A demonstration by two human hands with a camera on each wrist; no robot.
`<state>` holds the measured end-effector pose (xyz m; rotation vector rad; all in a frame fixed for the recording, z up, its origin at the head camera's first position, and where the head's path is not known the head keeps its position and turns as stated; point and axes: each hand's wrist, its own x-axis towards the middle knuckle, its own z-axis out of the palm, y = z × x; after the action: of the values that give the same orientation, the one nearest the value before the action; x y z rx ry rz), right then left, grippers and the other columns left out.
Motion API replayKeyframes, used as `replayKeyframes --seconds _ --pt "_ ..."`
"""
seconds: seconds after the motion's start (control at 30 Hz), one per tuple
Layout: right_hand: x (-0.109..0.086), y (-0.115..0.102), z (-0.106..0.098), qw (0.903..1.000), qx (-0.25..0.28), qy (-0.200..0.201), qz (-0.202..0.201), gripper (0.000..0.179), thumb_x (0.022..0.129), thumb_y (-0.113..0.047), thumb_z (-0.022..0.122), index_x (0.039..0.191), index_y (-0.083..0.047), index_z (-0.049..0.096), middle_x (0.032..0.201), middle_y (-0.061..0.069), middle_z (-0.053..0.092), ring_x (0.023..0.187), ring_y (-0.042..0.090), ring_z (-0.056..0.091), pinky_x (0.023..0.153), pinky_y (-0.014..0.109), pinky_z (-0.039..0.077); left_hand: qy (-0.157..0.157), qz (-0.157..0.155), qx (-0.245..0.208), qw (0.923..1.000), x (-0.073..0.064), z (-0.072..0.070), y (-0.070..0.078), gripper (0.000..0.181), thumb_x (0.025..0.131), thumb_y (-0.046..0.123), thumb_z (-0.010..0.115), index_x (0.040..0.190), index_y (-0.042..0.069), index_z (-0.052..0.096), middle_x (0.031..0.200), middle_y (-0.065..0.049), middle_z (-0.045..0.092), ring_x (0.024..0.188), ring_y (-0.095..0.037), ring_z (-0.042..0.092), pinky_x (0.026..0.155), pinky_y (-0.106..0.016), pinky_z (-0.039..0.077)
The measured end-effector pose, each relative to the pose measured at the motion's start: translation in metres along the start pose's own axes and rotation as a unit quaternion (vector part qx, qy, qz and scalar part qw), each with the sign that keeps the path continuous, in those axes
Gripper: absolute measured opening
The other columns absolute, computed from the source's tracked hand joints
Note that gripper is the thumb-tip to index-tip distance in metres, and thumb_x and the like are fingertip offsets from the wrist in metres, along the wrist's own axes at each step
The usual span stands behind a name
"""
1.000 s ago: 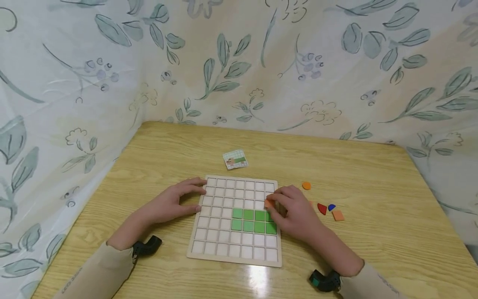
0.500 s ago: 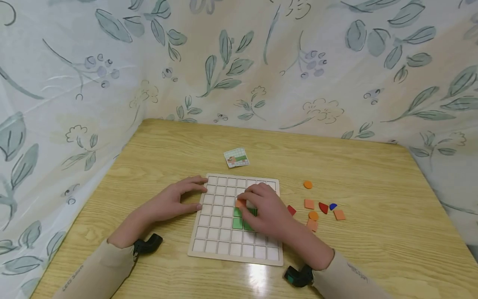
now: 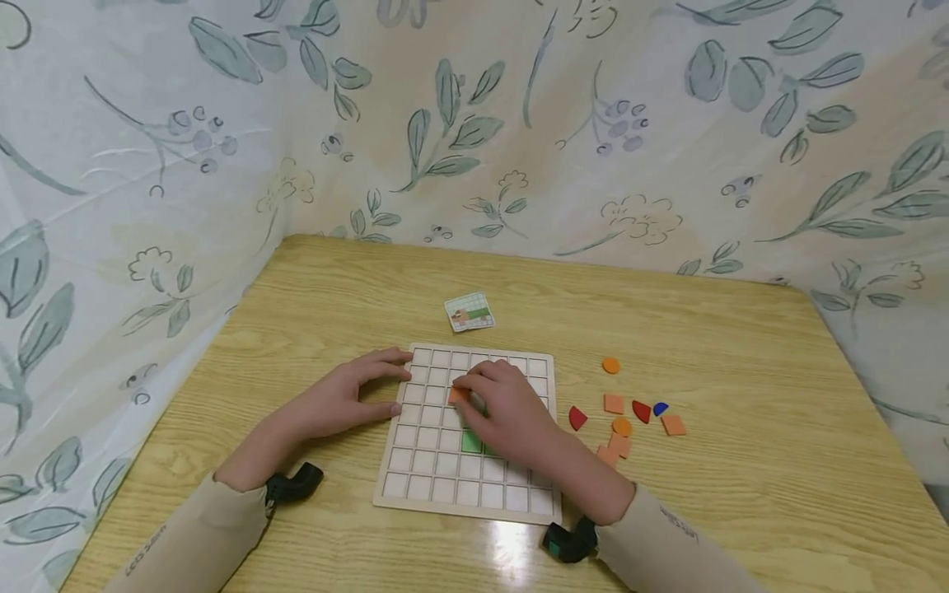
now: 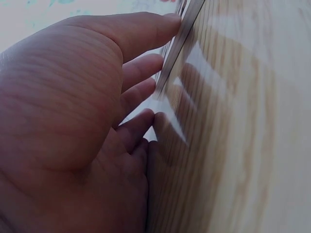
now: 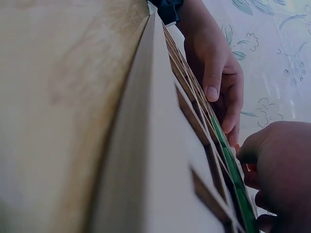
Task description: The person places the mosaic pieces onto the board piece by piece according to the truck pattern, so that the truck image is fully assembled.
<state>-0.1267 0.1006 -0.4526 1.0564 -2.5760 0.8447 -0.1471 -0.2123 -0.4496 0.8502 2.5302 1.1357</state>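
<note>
A pale wooden grid board (image 3: 420, 461) lies flat on the table. Over its middle, my right hand (image 3: 511, 416) pinches an orange square tile (image 3: 457, 396) between thumb and fingertips, just left of the green tiles. Of these green square tiles (image 3: 471, 442), set in two rows on the grid, most are hidden beneath the hand; the right wrist view shows a green strip (image 5: 233, 167) along the board. My left hand (image 3: 344, 397) rests at the board's left edge, fingers extended, thumb and fingertips against the rim. The left wrist view shows that thumb (image 4: 150, 31) on the edge.
Right of the board lie orange squares (image 3: 614, 403), orange discs (image 3: 611, 365), red quarter-circles (image 3: 577, 418) and a blue half-circle (image 3: 661, 408). A small picture card (image 3: 469, 313) sits behind the board. Patterned fabric (image 3: 474, 123) hangs along the table's back and sides.
My right hand has carried the orange square tile leftward across the board, from its right side to just left of the green tiles. The left hand has stayed at the edge.
</note>
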Motion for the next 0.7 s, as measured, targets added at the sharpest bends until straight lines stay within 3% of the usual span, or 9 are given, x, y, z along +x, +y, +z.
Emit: replayKeyframes --seconds 0.33,0.7 --pt "0.0037 -0.0001 0.0027 0.9996 -0.02 -0.018 0.004 0.014 0.103 -0.019 0.078 0.115 -0.012 0.081 0.11 0.001 0.074 0.104 0.023 0.067 0.094 0.042 0.053 0.003 0.005 0.002 1.0 0.0007 0.0012 -0.0002 0.046 0.101 0.032 0.083 0.143 0.02 0.07 0.17 0.002 0.045 0.162 -0.027 0.034 0.126 -0.059 0.032" --pt "0.0024 0.0032 0.0056 0.9997 -0.023 -0.004 -0.007 0.018 0.1 -0.017 0.079 0.116 -0.009 0.08 0.112 0.003 0.074 0.106 0.024 0.067 0.095 0.043 0.054 0.002 -0.001 -0.002 1.0 0.0007 0.0 0.0007 0.045 0.101 0.032 0.083 0.143 0.02 0.071 0.17 0.003 0.045 0.162 -0.027 0.032 0.128 -0.059 0.03"
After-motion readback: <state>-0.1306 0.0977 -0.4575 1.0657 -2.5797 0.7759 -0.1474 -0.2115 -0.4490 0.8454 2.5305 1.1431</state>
